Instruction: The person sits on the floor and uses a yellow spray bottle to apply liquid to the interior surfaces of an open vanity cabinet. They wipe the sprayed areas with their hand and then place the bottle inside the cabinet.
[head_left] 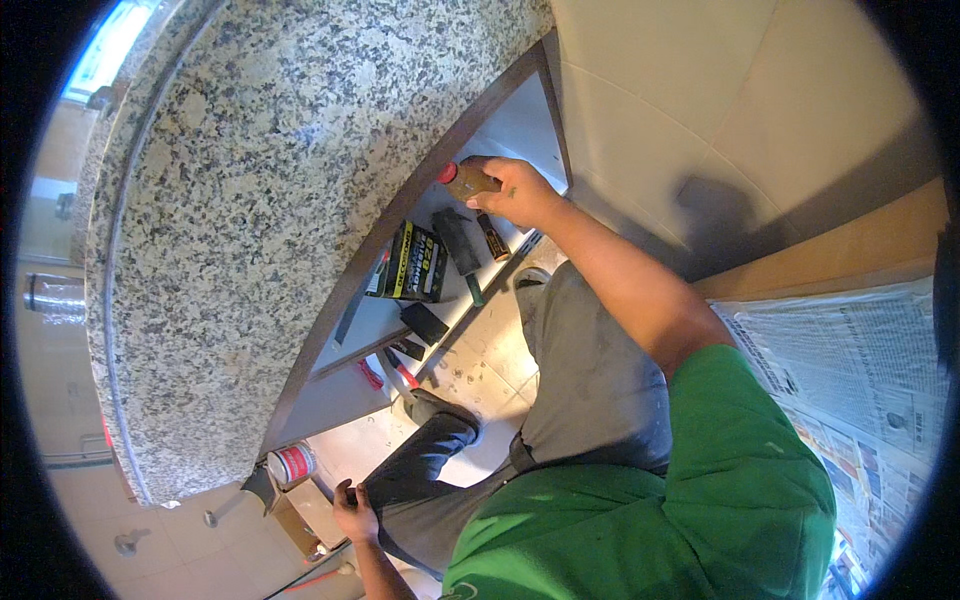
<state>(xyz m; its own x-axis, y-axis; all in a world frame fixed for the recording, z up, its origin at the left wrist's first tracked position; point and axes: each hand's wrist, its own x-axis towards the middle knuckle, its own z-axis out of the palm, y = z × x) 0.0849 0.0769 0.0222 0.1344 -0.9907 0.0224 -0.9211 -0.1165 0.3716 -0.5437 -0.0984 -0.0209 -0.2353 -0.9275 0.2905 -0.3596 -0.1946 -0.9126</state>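
My right hand (515, 195) reaches into the low cabinet under the counter and grips a small brownish bottle with a red cap (470, 183), tilted toward the left. Below it on the cabinet shelf lie a long dark tool with a green end (457, 243) and a small dark box with orange print (492, 238). A black and yellow adhesive tin (410, 262) stands beside them. My left hand (356, 512) hangs by my left leg, its fingers apart and slightly bent, with nothing visible in it.
A speckled granite countertop (260, 200) overhangs the cabinet. Nearer the shelf edge lie a black block (424, 323) and a red-handled tool (403, 373). A red and white can (291, 463) stands by the cabinet's near end. Newspaper (860, 370) covers a surface at right.
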